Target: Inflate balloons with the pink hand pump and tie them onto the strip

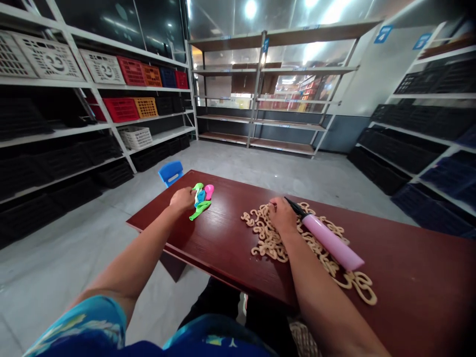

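My left hand (183,199) is at the far left part of the table, its fingers curled onto a small heap of limp balloons. In that heap lie a pink balloon (209,191), a blue balloon (201,197) and a green balloon (200,210). My right hand (283,216) is closed above a pile of wooden curl-shaped pieces (268,238); whatever its fingers hold is hidden. Beside that hand, a pink balloon pump (332,240) with a black tapered end lies slantwise across the pile. The black end runs close along my knuckles.
The dark red table (223,243) stands before me, with a small blue chair (171,172) behind its left corner. Shelves with white, red and yellow crates (121,109) line the left wall. A metal rack (256,99) stands at the back, and dark crates (405,153) fill the right shelves.
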### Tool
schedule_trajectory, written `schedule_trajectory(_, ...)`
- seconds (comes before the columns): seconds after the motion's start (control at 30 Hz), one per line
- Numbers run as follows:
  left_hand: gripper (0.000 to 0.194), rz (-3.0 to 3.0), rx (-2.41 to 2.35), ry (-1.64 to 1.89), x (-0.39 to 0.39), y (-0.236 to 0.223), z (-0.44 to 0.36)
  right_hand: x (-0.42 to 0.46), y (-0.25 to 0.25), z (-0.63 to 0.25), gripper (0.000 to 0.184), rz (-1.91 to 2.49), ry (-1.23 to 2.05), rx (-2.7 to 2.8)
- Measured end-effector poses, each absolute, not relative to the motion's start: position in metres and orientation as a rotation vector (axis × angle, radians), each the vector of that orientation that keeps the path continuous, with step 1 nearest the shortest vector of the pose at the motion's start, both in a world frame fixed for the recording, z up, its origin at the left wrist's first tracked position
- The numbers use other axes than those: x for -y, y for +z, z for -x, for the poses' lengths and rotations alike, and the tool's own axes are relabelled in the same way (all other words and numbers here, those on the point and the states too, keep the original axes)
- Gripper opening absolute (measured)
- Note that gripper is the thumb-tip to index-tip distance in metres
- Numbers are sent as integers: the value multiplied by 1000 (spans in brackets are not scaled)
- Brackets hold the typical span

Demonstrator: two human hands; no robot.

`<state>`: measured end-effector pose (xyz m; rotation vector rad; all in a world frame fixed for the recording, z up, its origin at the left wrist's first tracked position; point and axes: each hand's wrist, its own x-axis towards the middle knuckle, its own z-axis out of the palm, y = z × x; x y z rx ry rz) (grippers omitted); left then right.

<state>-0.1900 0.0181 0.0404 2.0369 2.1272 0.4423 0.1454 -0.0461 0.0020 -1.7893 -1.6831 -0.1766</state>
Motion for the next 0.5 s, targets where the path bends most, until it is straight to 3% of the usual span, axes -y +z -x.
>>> schedule_trajectory(0.13, 52, -1951, -2066, 293, 4, 27, 198, 46, 3, -147, 15, 1776, -200, 1685)
schedule_trajectory(0.33, 22, -2051, -1923, 230, 18, 22, 193, 51, 11, -153, 14, 1815, -242, 1629)
schedule_trajectory(0.5, 19, -1759, -1649, 544, 20, 39, 177, 52, 34, -155, 16, 1792, -172, 1500)
